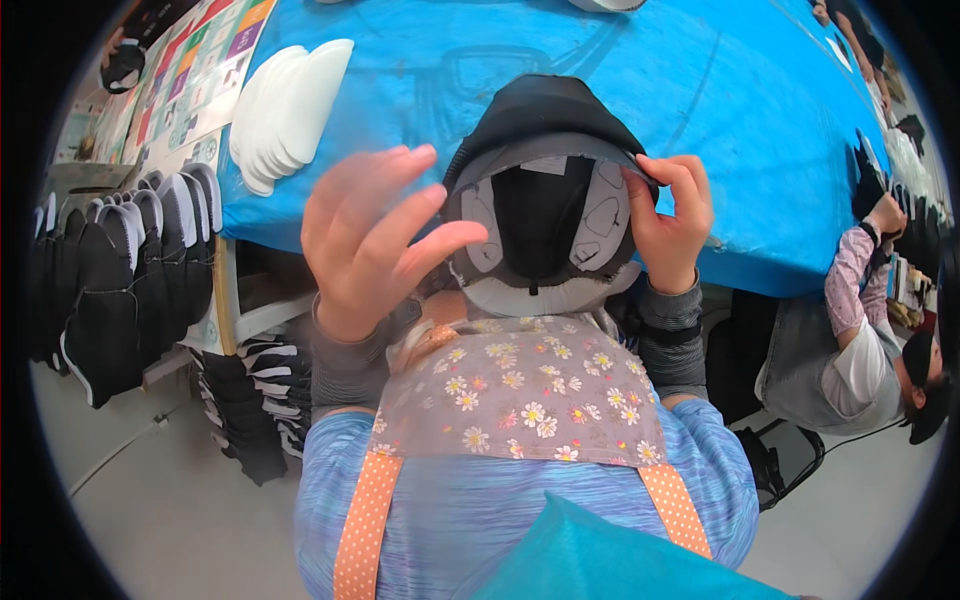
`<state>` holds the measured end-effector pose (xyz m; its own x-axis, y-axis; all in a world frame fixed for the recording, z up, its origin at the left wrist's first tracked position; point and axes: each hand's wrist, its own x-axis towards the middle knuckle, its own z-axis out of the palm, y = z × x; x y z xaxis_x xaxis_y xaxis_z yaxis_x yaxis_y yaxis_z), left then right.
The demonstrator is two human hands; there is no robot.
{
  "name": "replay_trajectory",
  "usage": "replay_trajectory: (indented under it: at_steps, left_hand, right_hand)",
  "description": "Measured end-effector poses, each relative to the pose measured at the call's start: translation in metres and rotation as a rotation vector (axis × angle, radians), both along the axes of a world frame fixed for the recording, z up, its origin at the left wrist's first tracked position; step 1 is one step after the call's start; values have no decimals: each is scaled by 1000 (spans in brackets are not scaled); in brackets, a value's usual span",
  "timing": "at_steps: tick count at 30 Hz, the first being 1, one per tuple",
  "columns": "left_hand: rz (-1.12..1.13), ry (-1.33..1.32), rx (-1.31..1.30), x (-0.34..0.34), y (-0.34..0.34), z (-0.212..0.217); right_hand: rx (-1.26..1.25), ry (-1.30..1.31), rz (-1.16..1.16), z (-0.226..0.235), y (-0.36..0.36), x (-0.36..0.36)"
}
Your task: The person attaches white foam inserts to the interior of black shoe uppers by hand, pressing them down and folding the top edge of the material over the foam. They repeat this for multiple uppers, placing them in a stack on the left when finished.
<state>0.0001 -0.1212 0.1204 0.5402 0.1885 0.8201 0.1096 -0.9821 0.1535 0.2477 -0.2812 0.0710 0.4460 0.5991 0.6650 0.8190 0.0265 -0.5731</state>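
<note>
One head-worn fisheye view, looking steeply down, close over the blue table point(740, 150) at 12 o'clock; floor point(180, 500) at 7 o'clock.

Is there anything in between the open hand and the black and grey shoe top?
Nothing visible is in the way. The left hand is open and blurred, right beside the shoe top, its thumb reaching toward the grey edge. The right hand pinches the other side. The stack of white insoles lies off to the left on the blue table.
</note>
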Motion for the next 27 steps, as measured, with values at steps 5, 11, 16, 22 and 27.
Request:
replay_trajectory:
  at_steps: [5,11,16,22,27]
  left_hand:
    - [-6,-7,-32,-1,-2,-7]
    - [-38,6,-98,4,2,-9]
    - [-17,38,-1,8,10,-11]
    - [-14,-32,-196,1,3,-22]
    - [-23,-97,-390,15,-5,-25]
  right_hand:
    - [1,-2,-4,0,0,0]
    - [4,19,9,-1,2,0]
    - [8,11,6,-2,3,1]
    - [12,17,15,0,4,1]
    - [15,12,4,-1,4,-1]
